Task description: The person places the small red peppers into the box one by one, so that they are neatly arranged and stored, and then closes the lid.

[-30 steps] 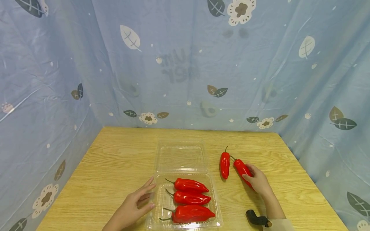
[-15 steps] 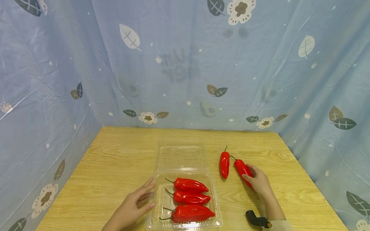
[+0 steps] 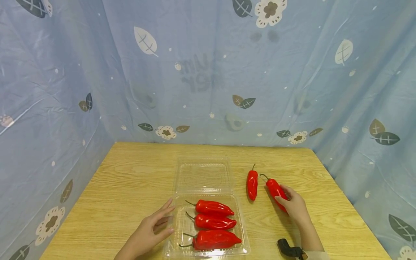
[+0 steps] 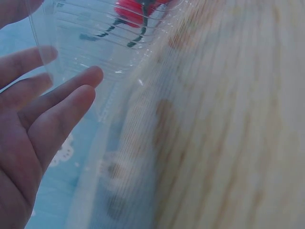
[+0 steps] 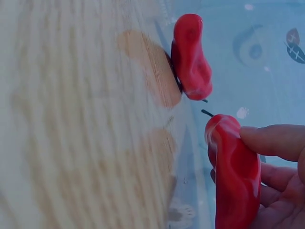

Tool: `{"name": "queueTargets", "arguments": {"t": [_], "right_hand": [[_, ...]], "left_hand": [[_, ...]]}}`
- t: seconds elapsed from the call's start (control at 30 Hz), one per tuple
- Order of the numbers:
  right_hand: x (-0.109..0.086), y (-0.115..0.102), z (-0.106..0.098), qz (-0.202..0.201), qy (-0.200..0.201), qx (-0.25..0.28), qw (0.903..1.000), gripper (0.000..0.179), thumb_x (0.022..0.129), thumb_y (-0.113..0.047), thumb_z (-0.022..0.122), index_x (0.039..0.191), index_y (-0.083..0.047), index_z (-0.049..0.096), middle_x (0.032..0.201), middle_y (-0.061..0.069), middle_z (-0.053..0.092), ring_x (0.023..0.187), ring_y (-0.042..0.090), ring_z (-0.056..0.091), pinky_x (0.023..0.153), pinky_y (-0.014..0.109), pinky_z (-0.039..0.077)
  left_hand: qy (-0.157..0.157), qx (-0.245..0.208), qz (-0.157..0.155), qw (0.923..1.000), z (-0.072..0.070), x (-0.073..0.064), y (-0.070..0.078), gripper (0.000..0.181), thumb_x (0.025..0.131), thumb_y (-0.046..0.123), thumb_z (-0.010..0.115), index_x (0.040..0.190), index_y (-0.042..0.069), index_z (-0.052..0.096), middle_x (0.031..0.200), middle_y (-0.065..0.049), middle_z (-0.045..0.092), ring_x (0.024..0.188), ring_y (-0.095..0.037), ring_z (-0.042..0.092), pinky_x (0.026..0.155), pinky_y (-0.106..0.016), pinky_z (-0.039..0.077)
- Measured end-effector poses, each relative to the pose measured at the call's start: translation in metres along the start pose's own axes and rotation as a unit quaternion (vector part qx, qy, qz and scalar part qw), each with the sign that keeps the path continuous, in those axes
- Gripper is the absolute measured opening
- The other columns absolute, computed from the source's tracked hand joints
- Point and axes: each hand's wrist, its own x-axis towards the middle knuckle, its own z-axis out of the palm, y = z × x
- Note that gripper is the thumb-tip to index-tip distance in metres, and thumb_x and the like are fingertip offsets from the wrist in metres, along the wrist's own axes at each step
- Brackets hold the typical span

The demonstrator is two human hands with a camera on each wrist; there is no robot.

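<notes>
My right hand (image 3: 294, 206) pinches a red chili pepper (image 5: 236, 176) between thumb and fingers, low over the table at the right. Its dark stem points to the far left. A second red pepper (image 3: 252, 185) lies on the table just left of it. My left hand (image 3: 151, 227), fingers spread and slightly bent, is at the left side of a clear plastic clamshell box (image 3: 178, 225). In the left wrist view its fingertips (image 4: 90, 76) are right at the box wall. Several red peppers (image 3: 216, 222) lie crosswise in the box, stems to the left.
The box's clear lid (image 3: 204, 177) lies folded back flat on the wooden table (image 3: 130, 180). A black curved piece (image 3: 289, 249) sits at my right wrist. Blue patterned cloth (image 3: 208, 72) hangs behind the table and along both sides.
My right hand has shifted slightly to the right, and the pepper in it has moved along, its stem now farther from the other pepper. The left hand has stayed in place.
</notes>
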Motion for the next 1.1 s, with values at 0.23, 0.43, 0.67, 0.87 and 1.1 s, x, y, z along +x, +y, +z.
{"name": "queueTargets", "arguments": {"t": [0.23, 0.43, 0.67, 0.87, 1.1], "right_hand": [[-0.006, -0.004, -0.004, -0.001, 0.004, -0.001, 1.0000, 0.062, 0.093, -0.022, 0.061, 0.143, 0.004, 0.035, 0.141, 0.031, 0.041, 0.126, 0.045, 0.045, 0.103, 0.054, 0.044], [-0.009, -0.008, -0.005, -0.009, 0.013, 0.003, 0.9999, 0.061, 0.093, -0.019, 0.062, 0.142, 0.004, 0.036, 0.140, 0.031, 0.042, 0.125, 0.044, 0.047, 0.100, 0.052, 0.047], [-0.014, -0.015, -0.007, -0.029, 0.023, 0.003, 0.9993, 0.061, 0.092, -0.024, 0.064, 0.141, 0.002, 0.040, 0.136, 0.029, 0.048, 0.120, 0.043, 0.052, 0.090, 0.042, 0.054], [-0.017, -0.022, -0.007, -0.039, 0.019, 0.021, 0.9988, 0.061, 0.091, -0.026, 0.065, 0.141, -0.001, 0.041, 0.135, 0.027, 0.050, 0.117, 0.040, 0.054, 0.079, 0.024, 0.055], [-0.023, -0.033, -0.005, -0.054, 0.020, 0.033, 0.9978, 0.059, 0.089, -0.021, 0.068, 0.138, 0.001, 0.044, 0.132, 0.027, 0.053, 0.112, 0.037, 0.058, 0.074, 0.019, 0.055]], "left_hand": [[0.004, 0.005, 0.001, 1.0000, 0.000, 0.000, -0.001, 0.059, 0.091, 0.018, 0.065, 0.141, 0.001, 0.040, 0.156, -0.017, 0.021, 0.121, -0.039, 0.051, 0.094, -0.036, 0.052], [0.005, 0.009, 0.005, 0.9999, 0.001, 0.000, -0.004, 0.058, 0.091, 0.018, 0.064, 0.141, 0.001, 0.040, 0.155, -0.018, 0.021, 0.119, -0.040, 0.052, 0.093, -0.036, 0.053], [0.005, 0.012, 0.007, 0.9999, 0.001, 0.000, -0.003, 0.059, 0.091, 0.018, 0.065, 0.141, 0.000, 0.040, 0.155, -0.019, 0.021, 0.119, -0.041, 0.052, 0.093, -0.036, 0.054], [0.004, 0.011, 0.010, 0.9999, 0.000, 0.001, -0.001, 0.059, 0.090, 0.016, 0.065, 0.140, -0.001, 0.040, 0.154, -0.021, 0.021, 0.121, -0.042, 0.050, 0.093, -0.037, 0.053], [0.004, 0.011, 0.016, 0.9998, 0.001, 0.001, -0.002, 0.059, 0.090, 0.016, 0.065, 0.140, -0.002, 0.040, 0.154, -0.022, 0.022, 0.120, -0.043, 0.050, 0.092, -0.037, 0.054]]}}
